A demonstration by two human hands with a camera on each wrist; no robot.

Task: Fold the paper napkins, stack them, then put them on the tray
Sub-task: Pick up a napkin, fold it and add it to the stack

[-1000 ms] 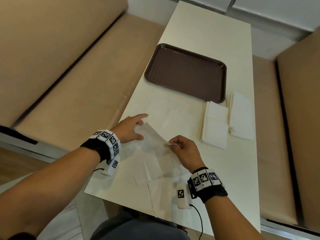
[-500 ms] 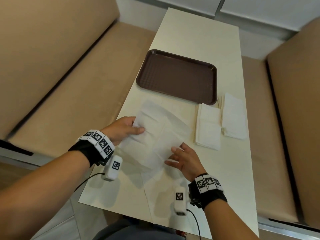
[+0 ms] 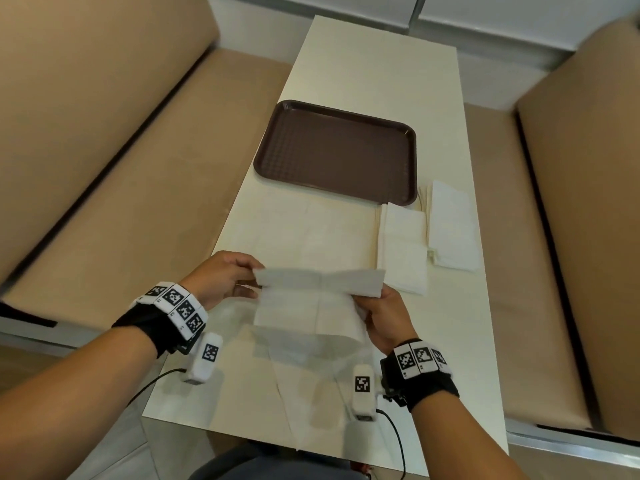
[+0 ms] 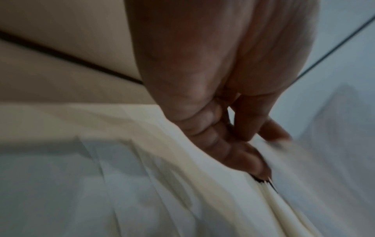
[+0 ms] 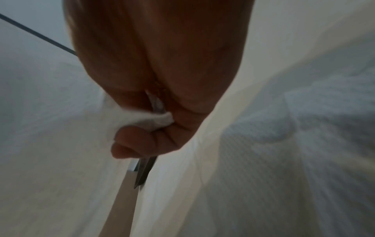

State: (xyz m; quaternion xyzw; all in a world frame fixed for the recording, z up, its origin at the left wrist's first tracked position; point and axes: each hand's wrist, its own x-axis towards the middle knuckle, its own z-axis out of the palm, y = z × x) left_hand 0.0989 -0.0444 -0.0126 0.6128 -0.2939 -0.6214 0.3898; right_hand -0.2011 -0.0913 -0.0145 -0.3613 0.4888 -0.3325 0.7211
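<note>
Nearest, at the table's (image 3: 478, 341) near edge, we list one flat unfolded napkin (image 3: 311, 403), its front edge hanging past the table edge; its outline is faint against the pale top and partly under shadow.

Above it, we record the held napkin (image 3: 311, 299), lifted off the table, its top strip turned over towards us into a fold. The left hand (image 3: 221, 278) pinches its left end between thumb and fingers. The right hand (image 3: 384, 313) pinches its right end, fingers curled on a bunched bit of paper, as the right wrist view shows. The left wrist view is blurred; we make out fingers (image 4: 233, 154) on paper but not the exact hold. Both wrists carry black bands with square markers and a small white cabled unit.

Beyond the hands, we note another sheet (image 3: 304, 230) lying flat on the table, barely separable from the surface; its edges we cannot trace fully.

To the right, two lots of folded napkins lie side by side: the nearer folded stack (image 3: 403, 251), its near corner just beside the held napkin's right end, and the farther folded stack (image 3: 452, 230). How many sheets each holds we cannot tell.

Farther on, the brown tray (image 3: 336, 154) sits on the table, its near right corner just beside the folded stacks.

On both sides, tan benches (image 3: 138, 174), cut off by the frame.
</note>
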